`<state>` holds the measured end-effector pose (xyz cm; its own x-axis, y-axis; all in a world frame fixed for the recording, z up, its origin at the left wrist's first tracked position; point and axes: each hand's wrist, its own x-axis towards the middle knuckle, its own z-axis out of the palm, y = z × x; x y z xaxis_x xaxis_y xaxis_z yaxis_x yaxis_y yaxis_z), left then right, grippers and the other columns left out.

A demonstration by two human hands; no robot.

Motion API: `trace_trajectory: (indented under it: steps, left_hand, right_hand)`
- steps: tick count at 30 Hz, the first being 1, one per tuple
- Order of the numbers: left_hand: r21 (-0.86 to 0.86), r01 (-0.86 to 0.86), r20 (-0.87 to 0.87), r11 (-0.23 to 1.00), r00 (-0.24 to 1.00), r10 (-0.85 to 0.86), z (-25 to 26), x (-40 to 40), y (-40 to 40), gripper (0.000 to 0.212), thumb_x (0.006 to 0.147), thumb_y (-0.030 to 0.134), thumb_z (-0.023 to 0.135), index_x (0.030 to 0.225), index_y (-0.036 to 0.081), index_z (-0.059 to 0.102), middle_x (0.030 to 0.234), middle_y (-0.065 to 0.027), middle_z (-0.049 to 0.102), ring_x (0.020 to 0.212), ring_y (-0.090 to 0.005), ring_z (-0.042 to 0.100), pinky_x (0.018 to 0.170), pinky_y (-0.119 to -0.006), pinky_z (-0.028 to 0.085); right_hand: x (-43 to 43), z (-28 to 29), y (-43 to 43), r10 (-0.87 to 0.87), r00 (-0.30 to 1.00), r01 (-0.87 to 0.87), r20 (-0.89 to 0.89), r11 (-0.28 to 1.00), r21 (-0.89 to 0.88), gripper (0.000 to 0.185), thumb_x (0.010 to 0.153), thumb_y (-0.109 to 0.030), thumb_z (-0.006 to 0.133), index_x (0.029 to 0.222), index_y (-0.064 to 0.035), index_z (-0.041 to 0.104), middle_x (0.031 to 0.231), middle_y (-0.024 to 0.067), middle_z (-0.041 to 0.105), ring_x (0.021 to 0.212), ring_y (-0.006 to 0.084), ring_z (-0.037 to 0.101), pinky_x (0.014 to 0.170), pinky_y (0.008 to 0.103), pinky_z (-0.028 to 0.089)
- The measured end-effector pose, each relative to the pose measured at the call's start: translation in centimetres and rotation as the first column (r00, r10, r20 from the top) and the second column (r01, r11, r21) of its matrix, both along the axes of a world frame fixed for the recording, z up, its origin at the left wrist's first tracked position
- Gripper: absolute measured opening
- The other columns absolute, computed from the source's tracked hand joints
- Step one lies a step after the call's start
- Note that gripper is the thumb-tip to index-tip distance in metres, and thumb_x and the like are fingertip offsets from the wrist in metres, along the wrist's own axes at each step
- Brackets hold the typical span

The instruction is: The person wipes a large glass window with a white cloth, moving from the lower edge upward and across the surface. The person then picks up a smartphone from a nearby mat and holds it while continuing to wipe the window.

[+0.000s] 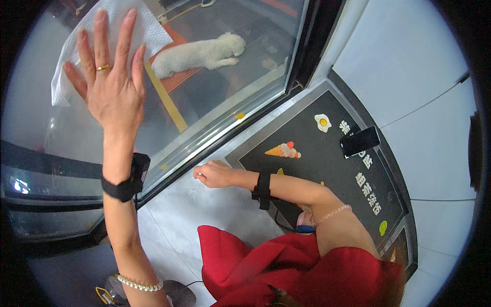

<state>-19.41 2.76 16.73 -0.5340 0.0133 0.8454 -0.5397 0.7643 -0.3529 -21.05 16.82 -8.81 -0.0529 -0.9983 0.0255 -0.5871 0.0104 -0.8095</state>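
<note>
My left hand (113, 82) is raised at the upper left, its fingers spread flat over a white textured cloth or paper towel (153, 34) that lies against a glass pane (245, 15). A gold-coloured ring is on one finger and a black strap with a device circles the wrist. My right hand (213, 174) is held low near the bottom edge of the glass, its fingers curled in; nothing shows in it. A black strap is on that forearm too. Beyond the glass a white dog (195, 55) lies on the floor.
A dark floor mat (307, 126) with food pictures and writing lies at the right, with a smartphone (360, 142) on its far edge. The door frame (303, 50) runs beside it. At the lower left are a clear container (115, 288) and a dark round object (180, 293).
</note>
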Motion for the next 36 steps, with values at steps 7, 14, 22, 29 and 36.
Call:
trace_trajectory:
  steps: [7, 14, 22, 29, 36]
  left_hand:
    - [0.047, -0.097, 0.255, 0.994, 0.964, 0.082, -6.9, -0.3, 0.1, 0.050, 0.092, 0.035, 0.047, 0.140, 0.037, 0.036, 0.151, 0.0032, 0.027, 0.141, -0.0202, 0.019, 0.114, -0.045, -0.002]
    - [0.089, 0.036, 0.812, 0.995, 0.576, -0.093, -13.8, 2.4, 2.6, 0.064, 0.077, 0.013, 0.056, 0.138, 0.024, 0.042, 0.147, 0.0097, 0.032, 0.137, -0.0104, 0.025, 0.114, -0.031, 0.020]
    - [-0.162, 0.062, 0.416, 0.985, 0.910, 0.011, 6.7, -8.3, 5.4, 0.063, 0.082, 0.023, 0.060, 0.140, 0.034, 0.036, 0.147, 0.0063, 0.033, 0.135, -0.0156, 0.030, 0.113, -0.042, 0.016]
    - [-0.250, 0.142, -0.025, 0.958, 0.988, -0.153, 11.1, -19.8, 9.1, 0.055, 0.090, 0.025, 0.049, 0.142, 0.016, 0.035, 0.152, -0.0090, 0.022, 0.140, -0.0285, 0.019, 0.114, -0.048, 0.006]
    - [0.039, 0.268, 0.465, 0.963, 0.848, -0.255, -8.6, -20.5, 9.3, 0.067, 0.080, 0.017, 0.056, 0.143, 0.015, 0.032, 0.149, -0.0043, 0.028, 0.139, -0.0230, 0.021, 0.112, -0.042, 0.020]
  right_hand:
    - [-3.2, 2.3, 1.9, -0.105, 0.994, 0.106, -0.013, 0.990, 0.092, 0.019, 0.086, -0.017, 0.050, 0.097, -0.0099, 0.064, 0.084, 0.0144, 0.067, 0.084, 0.0355, 0.064, 0.077, 0.0438, 0.049]
    - [-4.7, 3.3, 4.0, -0.130, 0.991, 0.130, 0.026, 0.991, 0.014, 0.020, 0.086, -0.018, 0.052, 0.097, -0.0091, 0.066, 0.088, 0.0146, 0.068, 0.087, 0.0329, 0.065, 0.079, 0.0425, 0.050]
    - [-7.3, 2.6, 5.6, -0.188, 0.970, 0.189, 0.152, 0.982, 0.008, 0.024, 0.088, -0.017, 0.049, 0.103, -0.0044, 0.065, 0.078, 0.0118, 0.069, 0.078, 0.0239, 0.068, 0.074, 0.0368, 0.051]
    - [-10.2, 1.8, 5.4, -0.364, 0.826, 0.400, 0.431, 0.916, 0.007, 0.019, 0.085, -0.013, 0.051, 0.094, -0.0056, 0.066, 0.076, 0.0110, 0.068, 0.072, 0.0264, 0.067, 0.067, 0.0376, 0.052]
    - [-12.0, -0.6, 7.9, -0.441, 0.779, 0.426, 0.446, 0.894, 0.139, 0.018, 0.090, -0.011, 0.050, 0.098, -0.0016, 0.063, 0.070, 0.0077, 0.067, 0.062, 0.0148, 0.064, 0.060, 0.0285, 0.051]
